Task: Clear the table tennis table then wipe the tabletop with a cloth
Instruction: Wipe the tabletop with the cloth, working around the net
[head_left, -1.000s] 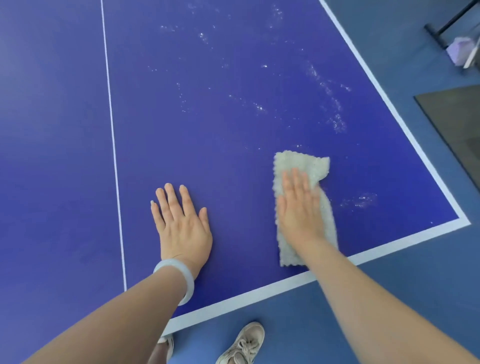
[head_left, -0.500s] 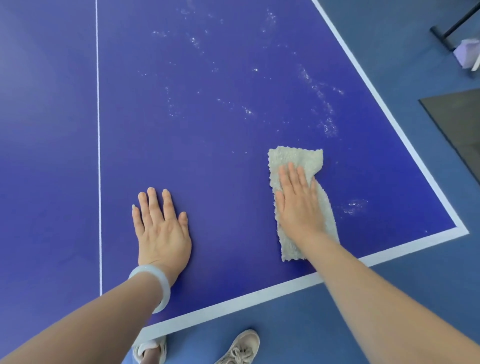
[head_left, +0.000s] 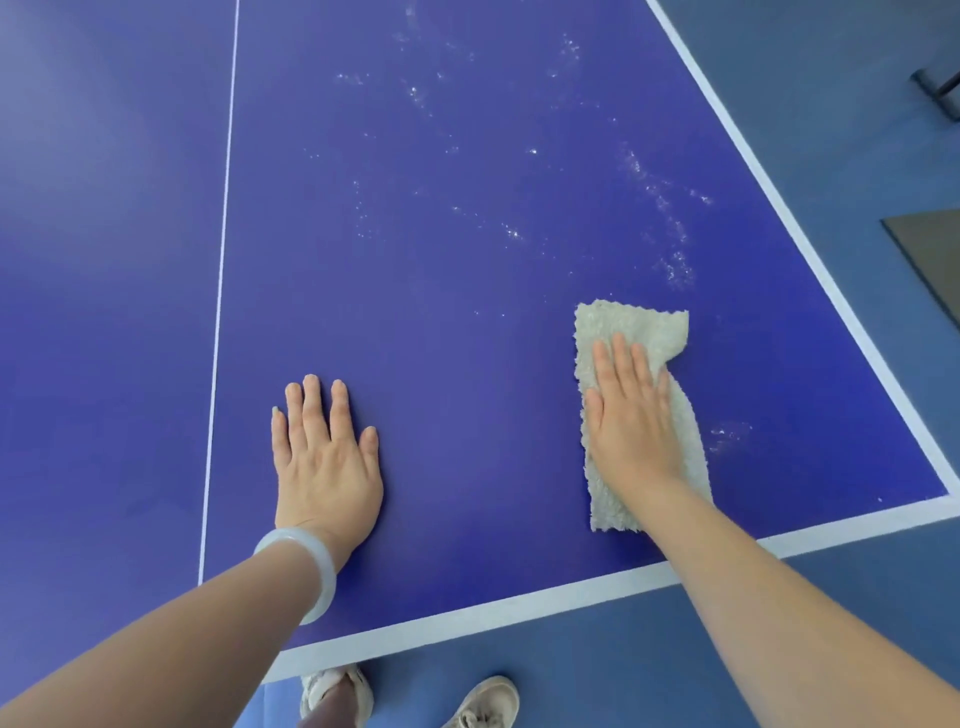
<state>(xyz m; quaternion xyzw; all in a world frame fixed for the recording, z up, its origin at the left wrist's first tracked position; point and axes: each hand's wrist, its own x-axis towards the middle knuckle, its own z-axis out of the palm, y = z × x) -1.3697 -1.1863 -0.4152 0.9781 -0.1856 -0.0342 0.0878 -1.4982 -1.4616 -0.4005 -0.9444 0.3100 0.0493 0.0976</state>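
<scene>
Clearing seems finished and wiping is partway. My right hand (head_left: 628, 415) presses flat, fingers straight, on the grey cloth (head_left: 634, 325) near the bench (head_left: 467, 260) corner. My left hand (head_left: 324, 462) rests flat, well apart. White specks (head_left: 670, 239) ahead await wiping.

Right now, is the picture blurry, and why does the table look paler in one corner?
Head view: the left hand, right hand and cloth look sharp, not blurry. Head view: soft glare washes the tabletop paler at upper left. Head view: the white centre line bows slightly, probably from the wide-angle lens.
</scene>
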